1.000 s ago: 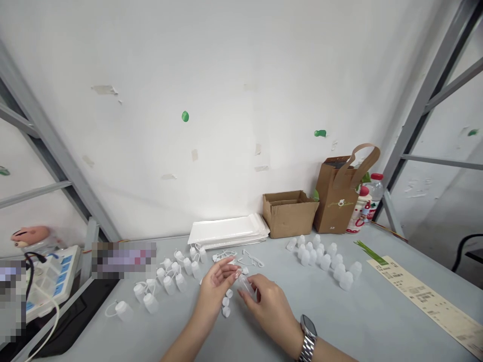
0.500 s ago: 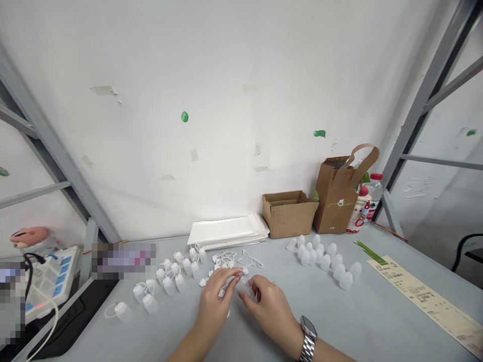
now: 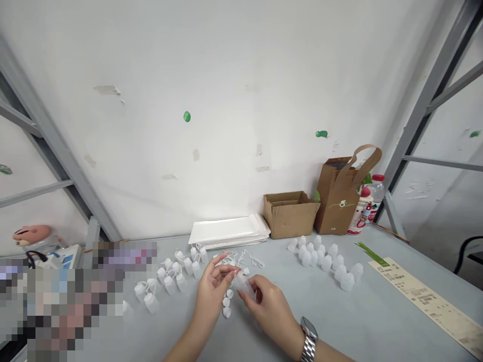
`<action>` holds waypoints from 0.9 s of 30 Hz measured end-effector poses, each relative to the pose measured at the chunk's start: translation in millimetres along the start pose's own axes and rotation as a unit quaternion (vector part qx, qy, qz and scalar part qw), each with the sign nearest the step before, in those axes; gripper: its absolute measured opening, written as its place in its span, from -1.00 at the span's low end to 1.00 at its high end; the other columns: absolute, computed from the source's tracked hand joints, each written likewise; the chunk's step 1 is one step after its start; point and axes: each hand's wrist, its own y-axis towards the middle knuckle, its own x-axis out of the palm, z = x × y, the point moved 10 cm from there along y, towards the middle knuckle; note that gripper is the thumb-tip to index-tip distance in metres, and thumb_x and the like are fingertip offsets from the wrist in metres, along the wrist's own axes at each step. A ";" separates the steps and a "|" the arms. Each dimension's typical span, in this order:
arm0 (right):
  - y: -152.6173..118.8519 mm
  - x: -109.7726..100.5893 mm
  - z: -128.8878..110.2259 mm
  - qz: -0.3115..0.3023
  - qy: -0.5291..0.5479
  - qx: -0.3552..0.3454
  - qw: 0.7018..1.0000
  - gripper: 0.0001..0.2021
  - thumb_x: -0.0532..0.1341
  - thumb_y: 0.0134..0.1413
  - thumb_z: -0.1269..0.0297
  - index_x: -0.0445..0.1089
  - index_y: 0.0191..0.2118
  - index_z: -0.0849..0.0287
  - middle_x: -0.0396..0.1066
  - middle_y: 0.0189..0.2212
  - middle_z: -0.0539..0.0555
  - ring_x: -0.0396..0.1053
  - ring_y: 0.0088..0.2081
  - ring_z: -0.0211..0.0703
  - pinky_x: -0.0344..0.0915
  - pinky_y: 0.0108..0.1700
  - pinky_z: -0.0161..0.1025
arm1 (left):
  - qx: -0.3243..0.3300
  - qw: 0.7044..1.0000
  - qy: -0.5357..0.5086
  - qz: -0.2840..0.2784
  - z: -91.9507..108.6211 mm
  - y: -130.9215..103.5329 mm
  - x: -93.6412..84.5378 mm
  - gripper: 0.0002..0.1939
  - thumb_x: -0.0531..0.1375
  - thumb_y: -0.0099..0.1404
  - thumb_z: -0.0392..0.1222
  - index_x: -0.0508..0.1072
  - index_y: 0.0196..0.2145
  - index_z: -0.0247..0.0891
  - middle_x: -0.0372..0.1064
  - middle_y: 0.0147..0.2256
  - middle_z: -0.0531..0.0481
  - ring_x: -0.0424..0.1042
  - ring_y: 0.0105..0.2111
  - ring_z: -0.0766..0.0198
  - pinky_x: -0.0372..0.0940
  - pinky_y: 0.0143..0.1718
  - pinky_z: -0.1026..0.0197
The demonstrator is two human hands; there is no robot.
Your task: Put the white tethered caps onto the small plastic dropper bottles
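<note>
A small translucent plastic bottle (image 3: 243, 284) is tilted between my hands in the head view. My right hand (image 3: 269, 306), with a metal-banded watch, grips its body between thumb and fingers. The thumb and forefinger of my left hand (image 3: 215, 289) are pinched together at the bottle's top end, the other fingers raised; what lies between those fingertips is hidden. Several small white caps (image 3: 226, 302) lie by my left hand. Behind it are white strap pieces (image 3: 252, 259), partly covered. Capped bottles with looped straps (image 3: 169, 284) stand at left, and uncapped-looking bottles (image 3: 326, 262) at right.
White padded envelopes (image 3: 228, 231), a cardboard box (image 3: 292, 218) and a brown paper bag (image 3: 335, 206) stand along the wall. A drinks bottle (image 3: 375, 193) is beyond the bag. At right lies a long printed paper strip (image 3: 422, 296). A blurred, pixelated patch covers the lower left.
My left hand's fingers have lifted and spread, with thumb and forefinger still at the bottle's top. More of the bottle and the caps now shows. The pixelated patch at lower left has grown.
</note>
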 end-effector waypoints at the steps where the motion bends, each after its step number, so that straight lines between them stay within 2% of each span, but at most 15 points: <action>1: -0.2 0.6 -0.2 -0.002 0.001 0.000 1.000 -0.88 0.14 0.03 0.23 0.29 -0.43 0.14 0.36 -0.54 -0.03 0.23 -0.53 -0.25 0.11 -0.47 -0.37 | -0.013 1.000 -0.013 0.005 -1.9 0.6 -1.2 -0.48 0.31 -0.05 -0.11 0.31 -0.11 -0.24 0.46 -0.44 -0.01 0.44 -0.27 0.15 0.27 -0.18 0.15; 5: 0.2 3.7 0.1 -0.010 0.002 0.001 1.000 -0.88 0.14 0.03 0.23 0.29 -0.42 0.15 0.36 -0.53 -0.03 0.24 -0.53 -0.24 0.12 -0.47 -0.36 | -0.060 0.997 -0.056 0.014 -12.1 1.4 -2.6 -0.41 0.35 -0.09 -0.15 0.28 -0.09 -0.23 0.43 -0.44 0.04 0.43 -0.29 0.22 0.26 -0.21 0.21; 12: -0.5 4.8 -0.7 -0.011 -0.011 -0.011 1.000 -0.89 0.15 0.02 0.24 0.29 -0.43 0.15 0.35 -0.54 -0.02 0.24 -0.53 -0.23 0.12 -0.47 -0.36 | -0.098 0.992 -0.076 0.014 -24.5 1.2 -2.4 -0.42 0.38 -0.14 -0.20 0.34 -0.12 -0.21 0.37 -0.40 0.06 0.39 -0.32 0.30 0.24 -0.24 0.27; 19: -0.7 4.4 -0.5 -0.013 -0.005 -0.011 1.000 -0.89 0.14 0.05 0.23 0.31 -0.37 0.15 0.39 -0.49 0.00 0.27 -0.51 -0.22 0.15 -0.45 -0.35 | -0.077 0.993 -0.089 -0.019 -19.3 1.4 3.5 -0.59 0.33 -0.05 -0.12 0.43 -0.21 -0.25 0.36 -0.46 0.06 0.35 -0.33 0.30 0.21 -0.23 0.27; 27: -1.1 3.1 -3.3 -0.008 -0.023 -0.022 0.999 -0.90 0.14 0.05 0.24 0.32 -0.36 0.15 0.38 -0.50 -0.01 0.28 -0.52 -0.22 0.16 -0.45 -0.34 | -0.072 0.995 -0.071 -0.016 -17.3 1.5 1.7 -0.59 0.36 -0.11 -0.14 0.45 -0.25 -0.25 0.34 -0.44 0.05 0.35 -0.33 0.28 0.23 -0.24 0.27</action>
